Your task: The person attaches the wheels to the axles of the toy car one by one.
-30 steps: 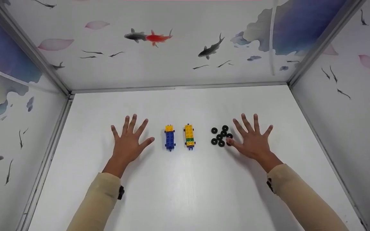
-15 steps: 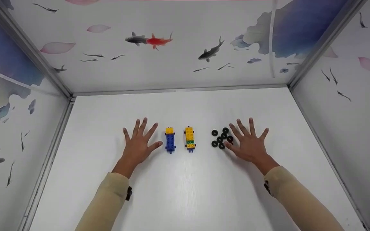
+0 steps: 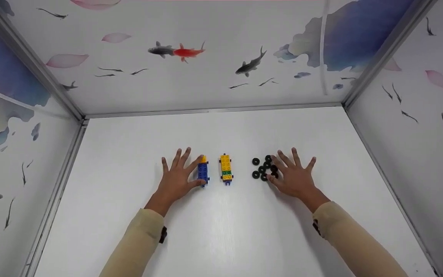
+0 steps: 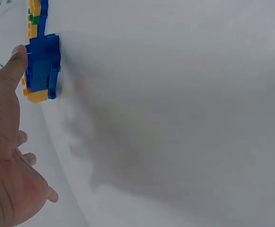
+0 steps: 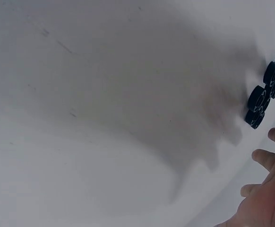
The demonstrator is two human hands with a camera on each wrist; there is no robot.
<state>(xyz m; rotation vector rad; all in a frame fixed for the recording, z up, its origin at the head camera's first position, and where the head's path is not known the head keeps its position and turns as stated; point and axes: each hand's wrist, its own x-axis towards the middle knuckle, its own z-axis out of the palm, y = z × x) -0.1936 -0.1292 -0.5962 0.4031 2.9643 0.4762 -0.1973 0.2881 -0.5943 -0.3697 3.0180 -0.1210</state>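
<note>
My left hand (image 3: 176, 181) hovers with fingers spread beside a blue toy car chassis (image 3: 202, 171) with a yellow end; its thumb and index fingertip overlap the chassis in the head view. Whether they touch it I cannot tell. In the left wrist view the blue chassis (image 4: 43, 61) lies just beyond the thumb. A second chassis (image 3: 225, 167), yellow with a green band, lies to the right. Several small black wheels (image 3: 262, 169) form a loose cluster farther right. Over that cluster's right edge reaches my right hand (image 3: 296, 179), fingers spread, hiding some wheels. Neither hand grips anything.
A white tabletop (image 3: 221, 227) carries all the parts. Printed panels with fish and petals enclose it: a back wall (image 3: 214, 84), a left wall (image 3: 10, 154) and a right wall (image 3: 398, 134), with metal edging along their seams.
My left hand has moved right, from apart to over the blue chassis's left side. The right hand has shifted slightly left, farther over the wheels. The toy parts stay where they lay.
</note>
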